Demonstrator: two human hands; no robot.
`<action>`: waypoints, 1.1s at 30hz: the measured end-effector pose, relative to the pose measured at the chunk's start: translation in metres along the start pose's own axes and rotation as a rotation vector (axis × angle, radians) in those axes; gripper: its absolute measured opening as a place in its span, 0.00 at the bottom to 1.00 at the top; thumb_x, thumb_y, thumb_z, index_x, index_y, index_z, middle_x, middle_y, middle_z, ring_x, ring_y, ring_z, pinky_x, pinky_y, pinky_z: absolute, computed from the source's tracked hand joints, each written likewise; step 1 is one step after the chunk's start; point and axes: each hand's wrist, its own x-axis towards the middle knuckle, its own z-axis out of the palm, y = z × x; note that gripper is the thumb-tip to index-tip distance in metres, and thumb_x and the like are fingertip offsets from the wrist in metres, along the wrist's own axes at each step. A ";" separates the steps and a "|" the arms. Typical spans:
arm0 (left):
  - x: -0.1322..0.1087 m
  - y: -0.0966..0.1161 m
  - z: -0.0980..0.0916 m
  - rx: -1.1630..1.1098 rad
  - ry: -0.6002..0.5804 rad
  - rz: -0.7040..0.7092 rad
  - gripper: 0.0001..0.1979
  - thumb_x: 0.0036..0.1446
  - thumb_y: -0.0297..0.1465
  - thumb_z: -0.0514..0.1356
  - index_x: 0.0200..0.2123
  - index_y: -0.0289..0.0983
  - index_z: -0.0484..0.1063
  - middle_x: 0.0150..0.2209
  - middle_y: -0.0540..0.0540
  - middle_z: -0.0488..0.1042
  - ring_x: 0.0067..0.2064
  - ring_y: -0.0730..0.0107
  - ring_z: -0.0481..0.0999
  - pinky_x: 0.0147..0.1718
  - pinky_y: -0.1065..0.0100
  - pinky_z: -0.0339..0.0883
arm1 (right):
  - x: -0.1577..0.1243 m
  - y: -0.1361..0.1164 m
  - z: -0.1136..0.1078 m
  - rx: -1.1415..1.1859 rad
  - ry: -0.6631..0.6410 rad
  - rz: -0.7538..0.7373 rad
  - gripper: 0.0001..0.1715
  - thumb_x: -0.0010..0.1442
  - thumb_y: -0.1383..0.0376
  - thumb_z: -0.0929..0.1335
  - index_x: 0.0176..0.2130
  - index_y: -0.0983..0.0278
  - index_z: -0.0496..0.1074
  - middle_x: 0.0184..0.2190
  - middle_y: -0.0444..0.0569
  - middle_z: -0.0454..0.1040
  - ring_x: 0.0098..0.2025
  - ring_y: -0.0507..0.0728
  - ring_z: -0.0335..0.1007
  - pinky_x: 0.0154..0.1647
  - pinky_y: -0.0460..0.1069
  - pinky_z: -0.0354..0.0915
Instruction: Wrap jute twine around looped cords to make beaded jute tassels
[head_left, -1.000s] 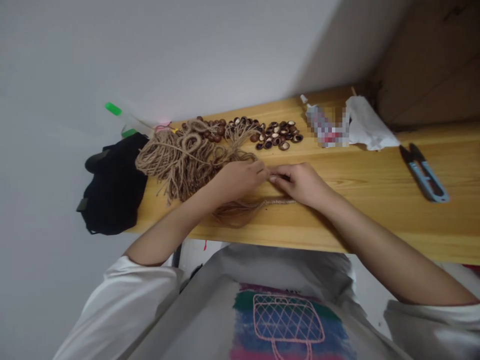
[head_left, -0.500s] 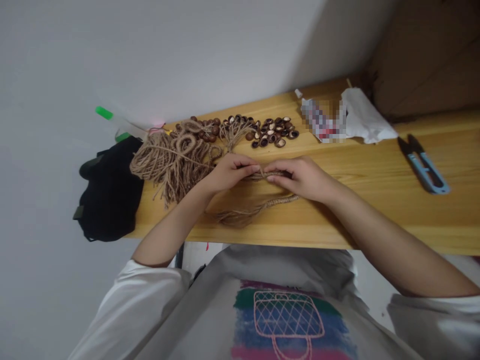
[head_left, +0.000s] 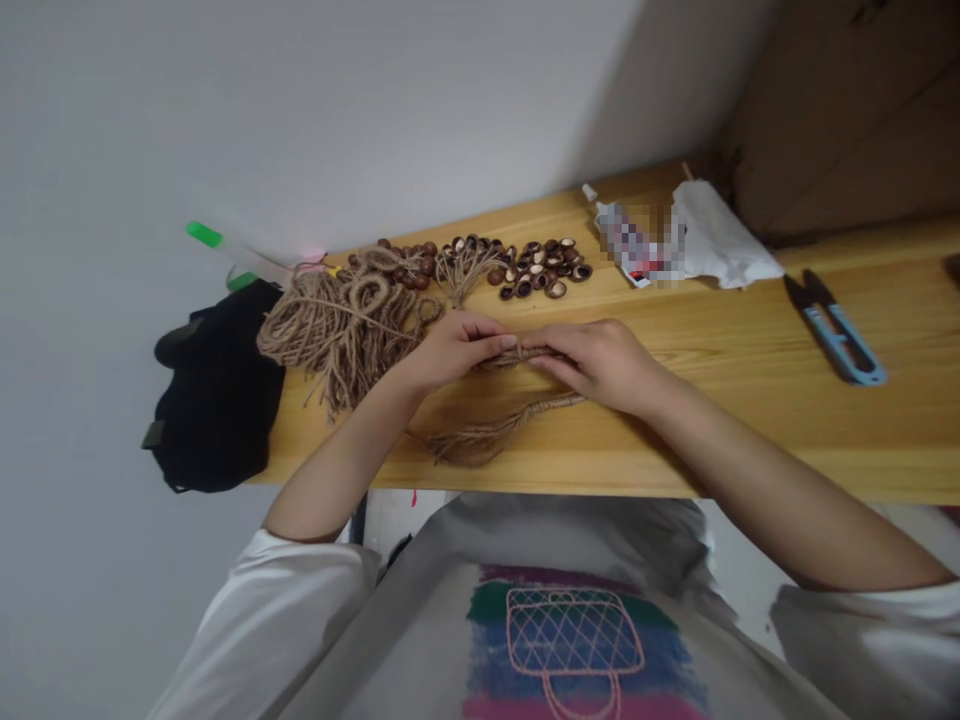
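Observation:
My left hand (head_left: 454, 352) and my right hand (head_left: 596, 362) meet over the wooden table (head_left: 750, 400), fingers pinched together on a short piece of braided jute cord (head_left: 517, 355) between them. The cord bends round under my right hand and comes back as a braided length ending in a frayed tassel (head_left: 469, 443) near the table's front edge. A loose heap of jute twine (head_left: 337, 325) lies just left of my left hand.
Several brown nut shells (head_left: 536, 270) lie along the back of the table. A glue tube (head_left: 634, 240) and a white wrapper (head_left: 724, 240) lie at the back right. Blue thread snips (head_left: 836, 330) rest at the far right. A black pouch (head_left: 214, 395) hangs off the left end.
Both hands have lifted the braided cord slightly and drawn closer over it; the tassel end has stayed on the table. The view has shifted a little.

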 end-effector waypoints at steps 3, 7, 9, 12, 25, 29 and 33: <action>0.000 0.000 0.003 -0.090 -0.007 -0.093 0.16 0.46 0.40 0.65 0.22 0.31 0.74 0.16 0.54 0.63 0.20 0.82 0.57 0.19 0.74 0.48 | -0.001 -0.001 0.000 -0.070 0.031 -0.011 0.16 0.62 0.64 0.63 0.48 0.66 0.72 0.39 0.50 0.80 0.36 0.57 0.77 0.33 0.47 0.65; 0.001 0.000 0.006 -0.241 0.005 -0.231 0.15 0.41 0.39 0.68 0.23 0.31 0.74 0.14 0.55 0.60 0.18 0.83 0.55 0.18 0.75 0.45 | -0.003 -0.001 0.001 -0.096 0.070 -0.048 0.18 0.64 0.63 0.62 0.51 0.64 0.71 0.42 0.50 0.79 0.39 0.57 0.77 0.35 0.47 0.67; 0.001 0.001 0.005 -0.308 0.003 -0.299 0.16 0.39 0.39 0.69 0.22 0.31 0.73 0.14 0.55 0.60 0.17 0.84 0.55 0.17 0.76 0.46 | -0.003 -0.001 0.002 -0.076 0.092 -0.079 0.18 0.64 0.64 0.61 0.51 0.62 0.71 0.44 0.49 0.79 0.41 0.56 0.77 0.37 0.47 0.67; 0.001 0.001 0.002 -0.392 -0.039 -0.384 0.17 0.34 0.38 0.71 0.21 0.32 0.71 0.13 0.56 0.59 0.16 0.84 0.55 0.16 0.76 0.45 | -0.003 -0.002 0.003 -0.016 0.121 -0.117 0.17 0.64 0.65 0.62 0.50 0.62 0.72 0.44 0.48 0.79 0.41 0.54 0.77 0.38 0.46 0.68; 0.005 0.002 -0.009 0.209 0.053 0.103 0.08 0.51 0.31 0.61 0.33 0.33 0.75 0.31 0.46 0.76 0.32 0.74 0.71 0.32 0.71 0.64 | 0.003 0.003 -0.001 0.291 0.066 0.037 0.12 0.60 0.67 0.65 0.44 0.66 0.73 0.39 0.50 0.79 0.34 0.53 0.75 0.38 0.46 0.66; -0.005 0.011 -0.003 0.488 0.073 0.349 0.12 0.58 0.35 0.56 0.34 0.34 0.75 0.33 0.43 0.77 0.38 0.68 0.73 0.41 0.66 0.64 | 0.003 0.006 -0.002 0.344 0.061 0.089 0.13 0.59 0.66 0.65 0.44 0.66 0.73 0.39 0.50 0.79 0.37 0.54 0.74 0.38 0.46 0.65; -0.010 0.009 0.007 0.652 0.077 0.325 0.14 0.56 0.39 0.59 0.40 0.36 0.75 0.31 0.46 0.76 0.35 0.68 0.72 0.36 0.67 0.63 | 0.004 0.006 -0.001 0.380 0.071 0.108 0.13 0.59 0.66 0.64 0.43 0.66 0.73 0.38 0.50 0.78 0.34 0.53 0.73 0.36 0.46 0.64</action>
